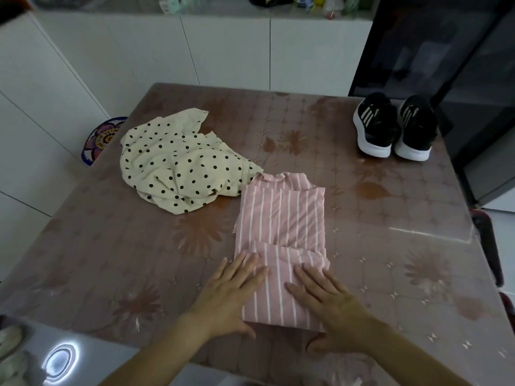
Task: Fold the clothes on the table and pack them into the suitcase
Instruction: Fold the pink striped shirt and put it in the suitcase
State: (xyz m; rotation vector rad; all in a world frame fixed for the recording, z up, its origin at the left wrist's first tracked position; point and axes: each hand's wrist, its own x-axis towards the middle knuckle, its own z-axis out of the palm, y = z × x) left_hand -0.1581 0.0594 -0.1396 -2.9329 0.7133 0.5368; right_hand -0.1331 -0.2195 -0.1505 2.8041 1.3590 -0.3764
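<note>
Both hands lie flat with fingers spread: the left hand (231, 296) and right hand (331, 310) press the folded pink striped shirt (281, 227). It lies near the bench's (390, 260) front edge, just beside the crumpled polka-dot top (178, 162).

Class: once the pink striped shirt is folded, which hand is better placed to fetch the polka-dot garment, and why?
Left. The polka-dot garment lies crumpled to the left of the pink striped shirt, nearer the left hand; the right hand would probably have to cross over the shirt.

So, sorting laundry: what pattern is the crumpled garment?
Black dots on the cream crumpled garment; head view.
</note>
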